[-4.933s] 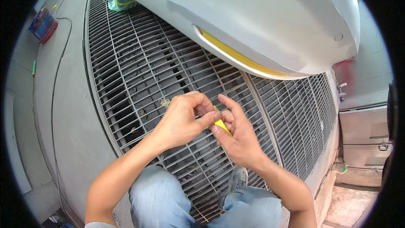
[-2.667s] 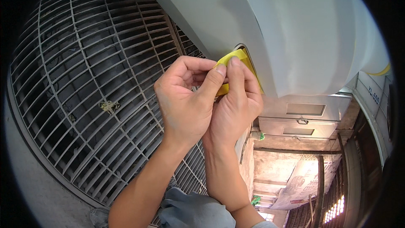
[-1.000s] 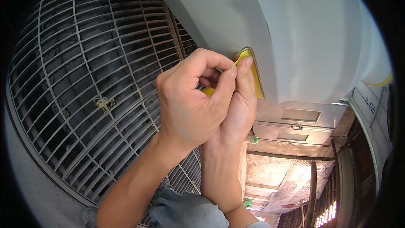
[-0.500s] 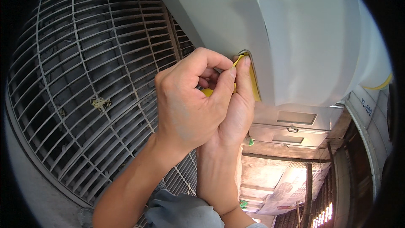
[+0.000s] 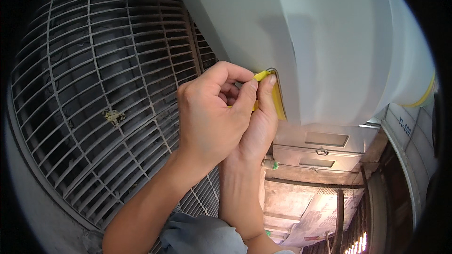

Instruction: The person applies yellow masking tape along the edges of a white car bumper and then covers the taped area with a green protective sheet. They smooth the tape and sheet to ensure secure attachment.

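A strip of yellow tape (image 5: 262, 75) runs around the rounded corner of a large pale grey, smooth-surfaced body (image 5: 235, 14). Between thumb and forefinger, my left hand (image 5: 207, 113) pinches the tape close to that corner. My right hand (image 5: 258, 134) is just to the right, partly behind the left one, its thumb pressed on the tape near the corner edge. The right fingers are mostly hidden. More yellow shows below the right thumb, along the edge, and a little between my hands.
A metal grating (image 5: 103, 84) fills the left side, with a pale scrap (image 5: 114, 117) caught on it. Beyond my hands are a panel with a handle (image 5: 322, 152) and a white tiled surface (image 5: 405, 136). Yellow edging (image 5: 426, 91) also shows at the far right.
The view has shifted slightly, so the grey body and my hands sit a little lower. More of the yellow tape's flat face now shows between my left fingertips and right thumb.
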`<state>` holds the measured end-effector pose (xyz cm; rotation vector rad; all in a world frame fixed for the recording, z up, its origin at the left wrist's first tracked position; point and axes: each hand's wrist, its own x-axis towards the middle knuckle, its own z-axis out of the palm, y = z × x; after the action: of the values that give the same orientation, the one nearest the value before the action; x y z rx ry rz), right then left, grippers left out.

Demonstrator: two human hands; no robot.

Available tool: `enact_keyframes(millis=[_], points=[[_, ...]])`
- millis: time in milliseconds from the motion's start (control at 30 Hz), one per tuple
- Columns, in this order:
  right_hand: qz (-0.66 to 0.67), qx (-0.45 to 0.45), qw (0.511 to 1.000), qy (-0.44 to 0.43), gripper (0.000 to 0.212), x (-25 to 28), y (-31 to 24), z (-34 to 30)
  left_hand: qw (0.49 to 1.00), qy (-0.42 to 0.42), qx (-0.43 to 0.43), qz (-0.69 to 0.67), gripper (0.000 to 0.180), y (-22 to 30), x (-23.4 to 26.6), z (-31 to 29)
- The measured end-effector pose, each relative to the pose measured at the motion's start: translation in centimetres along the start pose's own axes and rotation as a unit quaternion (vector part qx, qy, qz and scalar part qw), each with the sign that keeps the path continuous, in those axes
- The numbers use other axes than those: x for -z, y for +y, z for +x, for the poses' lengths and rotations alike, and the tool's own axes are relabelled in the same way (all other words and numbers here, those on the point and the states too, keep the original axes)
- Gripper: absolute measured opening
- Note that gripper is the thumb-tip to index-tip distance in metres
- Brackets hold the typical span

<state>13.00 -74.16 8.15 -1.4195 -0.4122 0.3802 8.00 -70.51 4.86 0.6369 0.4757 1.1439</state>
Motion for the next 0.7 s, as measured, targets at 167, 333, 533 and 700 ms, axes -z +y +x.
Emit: enact_keyframes(millis=[167, 333, 533, 700], points=[[-0.018, 0.000, 1.000, 0.003, 0.039, 0.1, 0.1, -0.3, 1.000, 0.000, 0.006, 0.000, 0.007, -0.1, 0.1, 0.1], [-0.064, 0.026, 0.997, 0.028, 0.040, -0.1, 0.2, -1.0, 1.000, 0.003, -0.012, 0.016, 0.008, -0.5, 0.1, 0.1], [-0.039, 0.036, 0.999, 0.009, 0.027, 0.1, 0.0, -0.4, 0.999, 0.011, -0.027, 0.022, 0.007, -0.6, -0.2, 0.1], [-0.096, 0.073, 0.991, 0.051, 0.024, -0.2, 0.1, -0.6, 0.999, 0.014, -0.031, 0.027, 0.007, -0.5, -0.2, 0.1]])
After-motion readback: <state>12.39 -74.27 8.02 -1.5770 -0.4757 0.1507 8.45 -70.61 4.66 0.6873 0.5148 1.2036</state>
